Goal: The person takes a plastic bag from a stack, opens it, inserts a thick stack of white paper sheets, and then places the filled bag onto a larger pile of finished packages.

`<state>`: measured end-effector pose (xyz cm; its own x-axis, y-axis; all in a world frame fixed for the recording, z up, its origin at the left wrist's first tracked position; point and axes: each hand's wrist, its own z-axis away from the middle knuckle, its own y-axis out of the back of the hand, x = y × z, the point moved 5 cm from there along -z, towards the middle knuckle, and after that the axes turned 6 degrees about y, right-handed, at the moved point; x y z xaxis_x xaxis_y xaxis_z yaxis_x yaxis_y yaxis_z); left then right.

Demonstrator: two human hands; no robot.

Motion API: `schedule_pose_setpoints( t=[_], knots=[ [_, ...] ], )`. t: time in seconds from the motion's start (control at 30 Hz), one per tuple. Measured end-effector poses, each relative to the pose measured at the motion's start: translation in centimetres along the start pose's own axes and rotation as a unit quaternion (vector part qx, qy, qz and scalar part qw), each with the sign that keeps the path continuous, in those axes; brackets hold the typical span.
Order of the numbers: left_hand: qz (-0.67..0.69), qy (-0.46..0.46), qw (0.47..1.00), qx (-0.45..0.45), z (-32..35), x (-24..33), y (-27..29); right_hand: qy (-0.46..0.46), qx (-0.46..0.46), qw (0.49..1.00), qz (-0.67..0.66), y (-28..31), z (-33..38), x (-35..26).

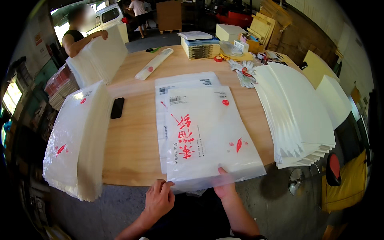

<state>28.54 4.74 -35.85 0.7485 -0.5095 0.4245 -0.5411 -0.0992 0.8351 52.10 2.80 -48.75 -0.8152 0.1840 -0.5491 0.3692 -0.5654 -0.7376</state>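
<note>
A translucent plastic bag (208,132) with red and black print lies in front of me, its near edge hanging slightly over the table edge. Other printed bags (161,120) lie flat beneath it, showing at its left and far sides. My left hand (160,197) is closed, fingers curled, at the bag's near left corner. My right hand (225,187) grips the near edge right of its middle; the film partly veils its thumb, and its other fingers are hidden.
Stacks of white sheets (288,116) stand right, filled bags (66,136) left, with a phone (117,108) beside them. Gloves (245,74), a clear-wrapped strip (154,64) and a book stack (200,46) lie farther back. A co-worker (76,36) holds sheets (98,56) at far left.
</note>
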Motion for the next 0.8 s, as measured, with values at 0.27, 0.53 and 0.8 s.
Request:
schedule_pose_setpoints(
  t=[0.27, 0.53, 0.8],
  knots=[
    [0.067, -0.214, 0.974, -0.029, -1.2, 2.8, -3.7, -0.054, 0.03, 0.998, -0.006, 1.7, -1.4, 0.9],
    [0.352, 0.194, 0.915, -0.015, 0.2, -7.9, -3.7, -0.035, 0.016, 0.999, -0.024, 1.2, -0.9, -0.3],
    [0.673, 0.448, 0.544, -0.223, 2.3, -6.4, -13.1, -0.003, 0.056, 0.995, 0.087, 5.5, 0.1, -0.8]
  ],
)
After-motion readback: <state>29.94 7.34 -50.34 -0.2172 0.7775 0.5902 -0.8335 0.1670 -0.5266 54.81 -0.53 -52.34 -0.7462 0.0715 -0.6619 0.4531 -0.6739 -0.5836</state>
